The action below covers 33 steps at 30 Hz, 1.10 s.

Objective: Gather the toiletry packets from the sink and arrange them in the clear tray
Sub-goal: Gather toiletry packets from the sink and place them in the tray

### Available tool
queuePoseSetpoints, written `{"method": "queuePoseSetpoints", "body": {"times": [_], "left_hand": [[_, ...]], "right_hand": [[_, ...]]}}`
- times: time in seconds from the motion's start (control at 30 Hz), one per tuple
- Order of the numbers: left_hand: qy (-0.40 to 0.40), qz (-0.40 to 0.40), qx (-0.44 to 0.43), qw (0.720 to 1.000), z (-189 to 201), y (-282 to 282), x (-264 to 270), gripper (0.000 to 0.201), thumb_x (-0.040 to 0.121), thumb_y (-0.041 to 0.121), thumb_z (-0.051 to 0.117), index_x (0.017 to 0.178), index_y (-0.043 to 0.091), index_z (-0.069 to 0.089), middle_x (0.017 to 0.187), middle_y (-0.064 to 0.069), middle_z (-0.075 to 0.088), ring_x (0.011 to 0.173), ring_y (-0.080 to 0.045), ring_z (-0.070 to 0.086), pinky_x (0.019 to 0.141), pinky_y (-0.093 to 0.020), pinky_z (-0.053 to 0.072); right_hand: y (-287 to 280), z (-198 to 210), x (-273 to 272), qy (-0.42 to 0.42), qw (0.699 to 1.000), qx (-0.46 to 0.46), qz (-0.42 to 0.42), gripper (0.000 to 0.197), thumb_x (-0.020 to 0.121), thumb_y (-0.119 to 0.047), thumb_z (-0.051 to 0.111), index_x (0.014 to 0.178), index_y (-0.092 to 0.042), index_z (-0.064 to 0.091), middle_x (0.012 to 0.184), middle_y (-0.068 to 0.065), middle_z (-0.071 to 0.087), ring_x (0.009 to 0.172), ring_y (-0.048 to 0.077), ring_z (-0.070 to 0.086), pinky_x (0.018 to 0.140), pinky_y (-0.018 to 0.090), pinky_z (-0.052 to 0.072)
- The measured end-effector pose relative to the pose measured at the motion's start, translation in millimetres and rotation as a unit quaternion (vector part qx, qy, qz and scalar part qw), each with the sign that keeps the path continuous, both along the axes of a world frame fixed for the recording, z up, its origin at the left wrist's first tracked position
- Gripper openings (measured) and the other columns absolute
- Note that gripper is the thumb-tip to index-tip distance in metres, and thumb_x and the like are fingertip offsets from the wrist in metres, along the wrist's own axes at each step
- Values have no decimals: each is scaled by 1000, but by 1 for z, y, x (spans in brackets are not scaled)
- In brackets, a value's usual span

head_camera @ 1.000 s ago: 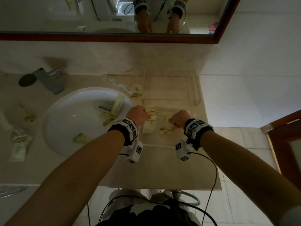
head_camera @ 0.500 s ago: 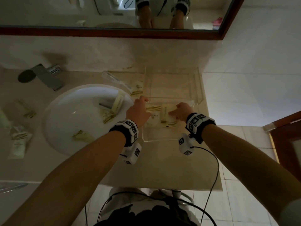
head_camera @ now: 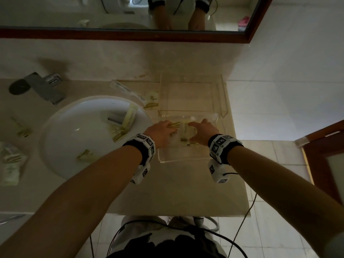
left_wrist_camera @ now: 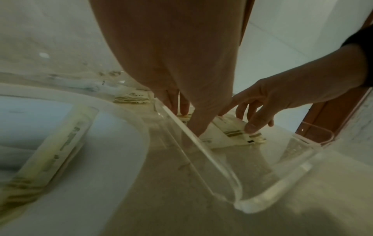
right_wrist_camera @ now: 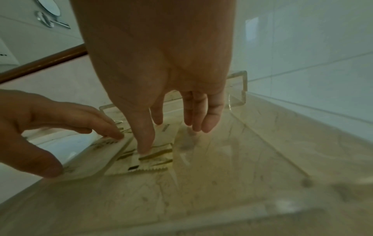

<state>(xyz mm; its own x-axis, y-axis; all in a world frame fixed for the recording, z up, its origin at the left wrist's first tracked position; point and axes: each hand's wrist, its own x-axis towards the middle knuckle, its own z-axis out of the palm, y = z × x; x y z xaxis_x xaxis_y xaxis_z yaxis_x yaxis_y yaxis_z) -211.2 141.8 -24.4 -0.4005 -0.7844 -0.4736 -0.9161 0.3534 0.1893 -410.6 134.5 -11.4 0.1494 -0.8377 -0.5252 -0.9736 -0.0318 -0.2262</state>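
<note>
Two bare hands work inside a clear tray (head_camera: pixel 183 161) on a beige bathroom counter (head_camera: pixel 182 190), just right of a white sink (head_camera: pixel 74 138). The left hand (head_camera: pixel 161 134) lies with fingers straight and slightly spread, its fingertips (right_wrist_camera: pixel 116 135) pressing down on a cream toiletry packet with green stripes (right_wrist_camera: pixel 95 161) near the tray's left wall. The right hand (head_camera: pixel 203 130) also has its fingers extended and parted; its thumb tip (right_wrist_camera: pixel 144 149) presses a second packet (right_wrist_camera: pixel 153 161), which lies flat on the tray floor and partly overlaps the first. Neither hand pinches anything.

In the head view, two packets show in the tray. Four more lie in the sink: a long carton-like packet (head_camera: pixel 129 116) leaning on the far rim, a grey-ended one (head_camera: pixel 115 118) beside it, a striped one (head_camera: pixel 119 134) below those, and one (head_camera: pixel 85 155) near the front. One packet (head_camera: pixel 151 101) and a clear-wrapped toothbrush (head_camera: pixel 126 91) rest on the counter between sink and tray. A few more packets (head_camera: pixel 11 164) lie left of the sink, blurred. A second clear tray (head_camera: pixel 224 101) stands behind the first, below a wood-framed mirror (head_camera: pixel 130 35). One grey tap (head_camera: pixel 46 86) stands behind the basin.
</note>
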Motion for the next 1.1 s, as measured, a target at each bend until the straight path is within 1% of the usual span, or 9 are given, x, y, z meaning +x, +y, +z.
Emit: {"method": "queuePoseSetpoints", "body": {"times": [0.17,0.23,0.33,0.43,0.53,0.7,0.83,0.93,1.1], "left_hand": [[-15,-6,-15,1000,-1,-6,10,60,88,14,50,144,30,33,151,-7,24,133,-30,34,105,-45,40],[-22,2,-19,1000,0,-6,9,57,89,19,49,143,29,35,148,-7,27,131,-30,36,103,-45,41],[-31,10,-15,999,-1,-6,5,57,86,24,53,140,28,37,145,-7,29,128,-30,38,101,-44,42],[-40,1,-19,999,-2,-5,4,57,85,25,56,139,27,38,143,-9,32,123,-31,42,100,-44,43],[-49,0,-33,998,-3,-3,4,59,85,28,56,140,27,36,141,-10,34,122,-32,43,101,-44,42],[-45,9,-40,998,-6,-1,5,58,83,33,58,138,28,39,136,-9,38,118,-31,45,99,-42,42],[-45,1,-37,998,-7,0,7,63,82,38,60,140,28,37,140,-8,35,125,-30,41,104,-43,40],[-47,-6,-40,998,-8,-2,9,61,82,34,59,139,28,37,143,-8,34,126,-30,40,104,-44,40],[-41,-3,-43,998,-9,-7,11,59,85,29,54,141,29,35,147,-9,30,130,-31,37,106,-46,38]], "right_hand": [[0,1,5,2,1000,12,19,76,82,-45,67,146,-38,27,140,12,33,128,34,39,101,45,44],[-3,3,9,-51,997,20,-46,80,81,-38,70,147,-28,26,140,15,37,126,34,44,99,41,44],[-8,5,14,-140,973,26,-179,70,83,-27,71,140,-12,33,136,15,48,122,32,50,92,35,44],[-10,3,17,-156,963,31,-217,63,82,-25,72,134,-12,39,132,14,52,118,32,53,88,34,46],[-9,2,22,-120,980,33,-158,62,80,-27,73,134,-19,43,132,12,50,116,31,54,87,34,47],[-4,4,26,-37,999,24,-20,69,82,-35,69,141,-22,36,136,14,35,117,35,51,97,40,46],[-2,1,23,6,1000,-4,17,68,83,-44,64,141,-24,35,133,15,35,119,34,47,98,43,46],[1,0,23,20,999,-20,26,68,84,-47,63,142,-28,33,136,14,34,122,33,44,97,43,45],[-1,-1,20,27,998,1,55,83,82,-51,64,149,-34,17,145,13,26,129,33,39,100,43,45]]}}
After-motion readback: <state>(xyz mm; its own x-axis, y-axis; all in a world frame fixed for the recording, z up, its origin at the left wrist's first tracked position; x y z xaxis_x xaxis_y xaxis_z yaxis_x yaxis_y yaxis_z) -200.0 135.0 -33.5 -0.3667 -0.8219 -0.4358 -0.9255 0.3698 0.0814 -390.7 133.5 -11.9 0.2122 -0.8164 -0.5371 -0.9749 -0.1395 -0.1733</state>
